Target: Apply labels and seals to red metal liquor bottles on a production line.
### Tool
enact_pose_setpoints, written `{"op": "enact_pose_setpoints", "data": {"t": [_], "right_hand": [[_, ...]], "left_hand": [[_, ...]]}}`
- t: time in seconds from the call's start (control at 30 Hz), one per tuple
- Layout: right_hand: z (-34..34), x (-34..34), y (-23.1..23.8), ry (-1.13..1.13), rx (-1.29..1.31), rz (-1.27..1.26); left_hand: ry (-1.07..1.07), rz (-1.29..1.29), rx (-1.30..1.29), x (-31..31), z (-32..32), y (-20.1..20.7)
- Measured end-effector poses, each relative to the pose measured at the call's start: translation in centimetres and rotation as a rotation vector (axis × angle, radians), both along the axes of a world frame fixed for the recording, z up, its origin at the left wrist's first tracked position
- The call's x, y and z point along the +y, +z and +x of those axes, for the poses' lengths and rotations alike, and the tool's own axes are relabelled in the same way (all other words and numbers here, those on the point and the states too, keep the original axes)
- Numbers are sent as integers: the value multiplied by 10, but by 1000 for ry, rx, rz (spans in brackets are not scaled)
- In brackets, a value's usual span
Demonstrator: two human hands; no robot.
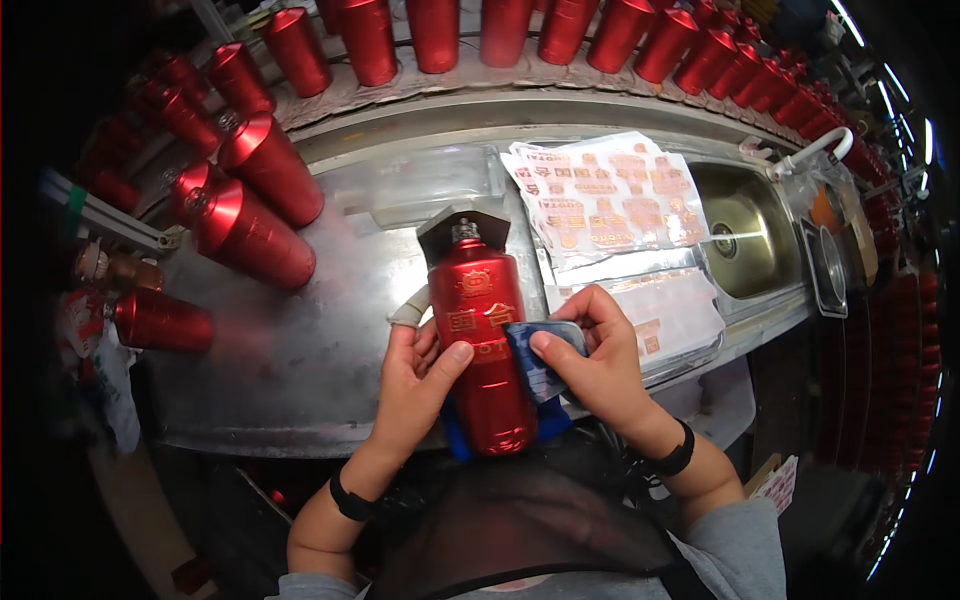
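A glossy red bottle [480, 290] with gold characters and a gold emblem on its front lies in front of me, neck pointing away. Its clear neck sits against a dark angled rest [437, 236], and blue cloth [553, 420] shows beneath its lower end. My left hand [415, 375] is closed on the bottle's left side, thumb over the front; a pale cover wraps one finger. Pinched in my right hand [600, 355] is a flat blue pad [540, 375] with a greyish edge, pressed to the bottle's right side. The fingers behind it are partly hidden.
Printed transfer sheets [610, 200] are stacked right of the bottle on the metal worktop [370, 330], beside a sink [745, 235] with a white faucet [820, 148]. Several red bottles [250, 235] stand at left, one lies [165, 320] at the edge, and more line a curved conveyor [410, 75] behind.
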State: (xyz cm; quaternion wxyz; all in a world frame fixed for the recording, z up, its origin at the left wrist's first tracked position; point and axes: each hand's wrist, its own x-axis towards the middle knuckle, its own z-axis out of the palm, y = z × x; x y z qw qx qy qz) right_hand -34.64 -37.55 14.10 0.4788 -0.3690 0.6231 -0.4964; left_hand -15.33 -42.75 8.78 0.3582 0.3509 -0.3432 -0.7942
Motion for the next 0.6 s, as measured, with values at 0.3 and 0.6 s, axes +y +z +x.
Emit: {"op": "enact_pose_setpoints", "data": {"t": [0.3,0.6], "right_hand": [[11,-22,8,58,120,-91],[-35,-9,-42,-79,297,56]], "left_hand": [[23,-13,10,-1,1,-1],[-16,-47,-28,3,-4,-4]]}}
